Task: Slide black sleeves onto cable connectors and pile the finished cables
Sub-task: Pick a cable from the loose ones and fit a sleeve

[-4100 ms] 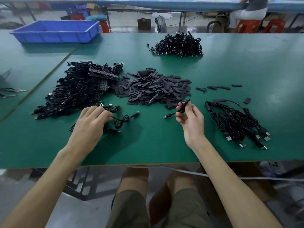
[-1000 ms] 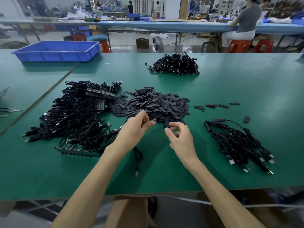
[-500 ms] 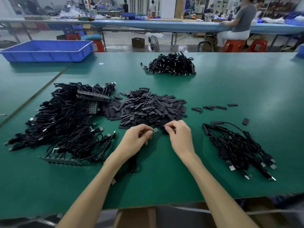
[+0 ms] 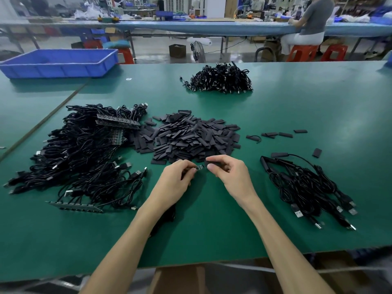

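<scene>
My left hand [image 4: 179, 177] pinches a small cable connector [image 4: 199, 167] whose tip sticks out toward the right; its cable [image 4: 167, 217] runs back under my left forearm. My right hand [image 4: 228, 171] pinches a black sleeve [image 4: 213, 163] just to the right of that connector tip. Both hands sit at the near edge of the heap of loose black sleeves [image 4: 191, 135]. A big tangle of black cables [image 4: 80, 153] lies to the left. A smaller pile of cables [image 4: 307, 187] lies to the right.
Another cable heap [image 4: 220, 78] sits far back on the green table [image 4: 318, 107]. A blue tray [image 4: 57, 63] stands at the back left. Connector strips [image 4: 74, 206] lie by the left tangle. Stray sleeves [image 4: 277, 134] lie right of the heap. A person sits at the far bench.
My left hand left the cable tangle and brought a connector to the middle. My right hand took a sleeve from the heap and now holds it up to the connector tip.
</scene>
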`<control>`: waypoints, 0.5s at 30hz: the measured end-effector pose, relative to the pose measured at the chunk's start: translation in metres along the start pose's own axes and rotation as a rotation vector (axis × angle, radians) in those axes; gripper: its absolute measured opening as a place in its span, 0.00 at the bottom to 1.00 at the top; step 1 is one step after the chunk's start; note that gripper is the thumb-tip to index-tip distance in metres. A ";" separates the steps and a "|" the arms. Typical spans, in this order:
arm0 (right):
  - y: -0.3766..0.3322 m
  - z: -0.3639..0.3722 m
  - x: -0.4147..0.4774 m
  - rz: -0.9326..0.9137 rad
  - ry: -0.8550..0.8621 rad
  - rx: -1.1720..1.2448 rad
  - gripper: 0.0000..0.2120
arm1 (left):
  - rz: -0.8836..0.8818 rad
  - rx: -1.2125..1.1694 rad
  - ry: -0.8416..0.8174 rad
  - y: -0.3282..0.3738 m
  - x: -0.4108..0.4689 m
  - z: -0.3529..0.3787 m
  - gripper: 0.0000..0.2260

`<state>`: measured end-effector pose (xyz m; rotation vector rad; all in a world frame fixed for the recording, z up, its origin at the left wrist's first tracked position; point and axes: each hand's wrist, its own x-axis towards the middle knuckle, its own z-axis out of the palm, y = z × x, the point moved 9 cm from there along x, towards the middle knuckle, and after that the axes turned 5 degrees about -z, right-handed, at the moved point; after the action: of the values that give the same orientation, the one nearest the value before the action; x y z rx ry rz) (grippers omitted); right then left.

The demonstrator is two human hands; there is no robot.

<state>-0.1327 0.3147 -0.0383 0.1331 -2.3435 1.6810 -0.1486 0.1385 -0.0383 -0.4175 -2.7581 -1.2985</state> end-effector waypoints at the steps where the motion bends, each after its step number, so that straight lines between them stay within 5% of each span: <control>1: 0.001 0.000 0.000 0.003 -0.002 -0.004 0.08 | -0.002 -0.010 -0.001 0.000 0.000 0.000 0.05; 15: -0.001 -0.003 -0.003 -0.006 0.011 -0.029 0.07 | -0.016 -0.038 0.004 0.007 -0.005 -0.005 0.06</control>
<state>-0.1293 0.3172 -0.0366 0.1241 -2.3560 1.6400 -0.1419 0.1376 -0.0311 -0.3956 -2.7430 -1.3551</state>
